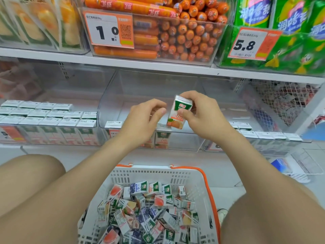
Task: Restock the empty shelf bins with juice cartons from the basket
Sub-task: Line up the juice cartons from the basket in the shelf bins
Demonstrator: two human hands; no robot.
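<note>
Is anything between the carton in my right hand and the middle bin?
Nothing visible. The carton in the right hand hangs over the open top of the middle bin; the left hand is beside it, not beneath.

Two hands show at frame centre: the left hand [144, 117] and the right hand [202, 113]. One white-and-green cardboard juice carton [179, 111] is held up. One white slotted plastic basket [158, 170], bottom centre, holds loose cartons [149, 208], too many to count. Three clear plastic bins sit mid-frame: left bin [52, 85], middle bin [140, 88], right bin [246, 111]. Two orange-and-white paper price tags hang above: upper-centre tag [109, 29] and upper-right tag [251, 44].
</note>
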